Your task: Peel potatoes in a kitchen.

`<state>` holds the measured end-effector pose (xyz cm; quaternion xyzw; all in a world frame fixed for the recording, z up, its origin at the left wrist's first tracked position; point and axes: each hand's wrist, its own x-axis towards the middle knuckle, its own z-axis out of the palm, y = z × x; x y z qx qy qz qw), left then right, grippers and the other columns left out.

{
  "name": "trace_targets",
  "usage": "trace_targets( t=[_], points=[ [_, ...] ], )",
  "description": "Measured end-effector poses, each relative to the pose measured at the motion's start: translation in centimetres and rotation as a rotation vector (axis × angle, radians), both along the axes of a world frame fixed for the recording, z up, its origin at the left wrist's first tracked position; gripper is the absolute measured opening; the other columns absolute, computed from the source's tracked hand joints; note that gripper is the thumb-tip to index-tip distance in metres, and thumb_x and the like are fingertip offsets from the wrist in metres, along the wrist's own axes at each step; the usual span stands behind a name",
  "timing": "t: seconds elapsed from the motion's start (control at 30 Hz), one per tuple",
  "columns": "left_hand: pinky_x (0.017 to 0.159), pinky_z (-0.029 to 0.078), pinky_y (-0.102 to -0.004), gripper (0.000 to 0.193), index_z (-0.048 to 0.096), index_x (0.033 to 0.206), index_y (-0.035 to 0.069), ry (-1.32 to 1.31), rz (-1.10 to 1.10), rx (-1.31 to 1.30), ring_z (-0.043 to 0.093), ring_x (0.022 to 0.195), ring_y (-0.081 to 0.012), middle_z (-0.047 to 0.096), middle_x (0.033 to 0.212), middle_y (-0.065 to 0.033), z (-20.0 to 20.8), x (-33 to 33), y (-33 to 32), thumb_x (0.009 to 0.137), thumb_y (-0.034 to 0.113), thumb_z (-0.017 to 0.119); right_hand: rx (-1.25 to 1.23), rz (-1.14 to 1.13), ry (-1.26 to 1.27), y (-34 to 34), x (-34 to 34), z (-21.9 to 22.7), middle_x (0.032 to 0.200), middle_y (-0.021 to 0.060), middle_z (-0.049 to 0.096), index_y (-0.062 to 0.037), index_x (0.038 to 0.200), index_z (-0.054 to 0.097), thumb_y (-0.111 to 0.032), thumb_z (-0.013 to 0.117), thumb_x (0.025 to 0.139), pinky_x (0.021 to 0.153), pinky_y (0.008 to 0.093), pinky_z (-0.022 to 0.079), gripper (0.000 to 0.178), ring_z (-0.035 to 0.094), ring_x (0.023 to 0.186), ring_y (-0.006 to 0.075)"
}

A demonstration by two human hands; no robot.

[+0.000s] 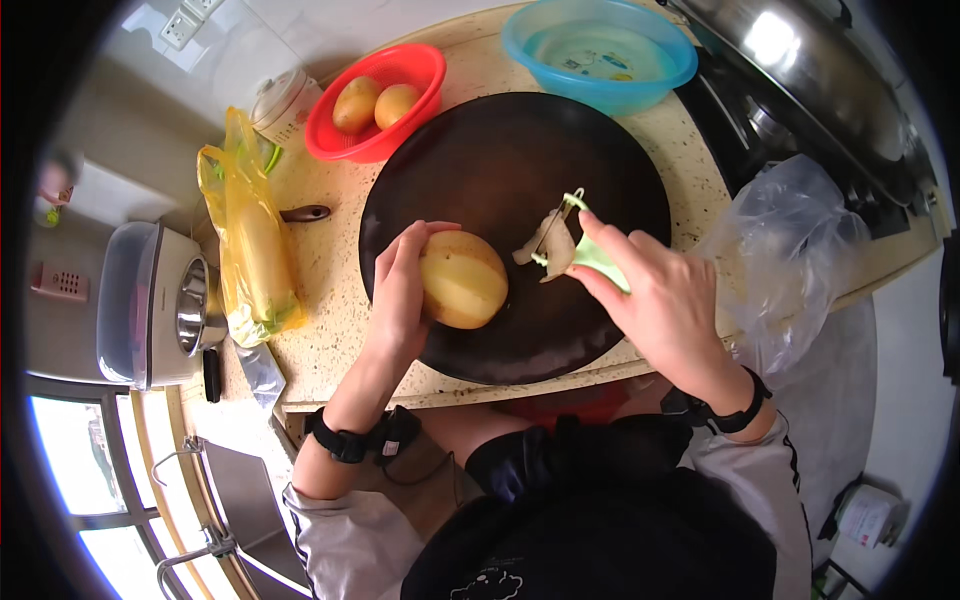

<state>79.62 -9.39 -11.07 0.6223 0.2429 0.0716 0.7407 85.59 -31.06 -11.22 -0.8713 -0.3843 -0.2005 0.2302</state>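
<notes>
My left hand (402, 285) is closed around the left side of a large potato (463, 282), partly peeled, with a pale bare strip facing up. In my right hand (655, 295) is a light green peeler (600, 264), held just right of the potato and apart from it. Strips of potato peel (552, 247) cling to the peeler's blade. Both hands are over a round dark board (510, 150) on the counter. The potato's underside is hidden from view.
A red plastic basket (432, 72) with two potatoes (375, 105) stands behind the board, beside a blue basin (600, 92) of water. A yellow bag (250, 240) with a long pale vegetable lies left. A clear plastic bag (790, 250) is at right, near the stove (735, 125).
</notes>
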Motion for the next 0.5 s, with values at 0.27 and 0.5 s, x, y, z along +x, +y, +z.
trace_targets(
  t=[0.27,0.5],
  points=[
    [0.073,0.050,-0.0288,0.038,0.056,0.101,0.000,0.054,-0.001,-0.037,0.060,0.083,-0.0170,0.061,0.091,-0.0101,0.4,0.1,0.1,0.095,0.033,0.036,-0.140,-0.079,-0.029,1.7,2.2,0.9,0.066,0.0050,0.054,-0.0124,0.108,0.059,-0.026,0.067,0.074,0.046,0.0339,0.041,0.038,0.056,0.054,0.0242],
    [0.073,0.050,-0.0295,0.038,0.055,0.101,0.001,0.047,-0.007,-0.084,0.060,0.084,-0.0168,0.060,0.092,-0.0099,0.3,0.0,0.2,0.095,0.033,0.036,-0.179,-0.045,0.213,0.7,2.1,1.4,0.071,0.0087,0.061,-0.0083,0.104,0.060,-0.024,0.068,0.075,0.054,0.0389,0.044,0.033,0.059,0.062,0.0278]
  ],
)
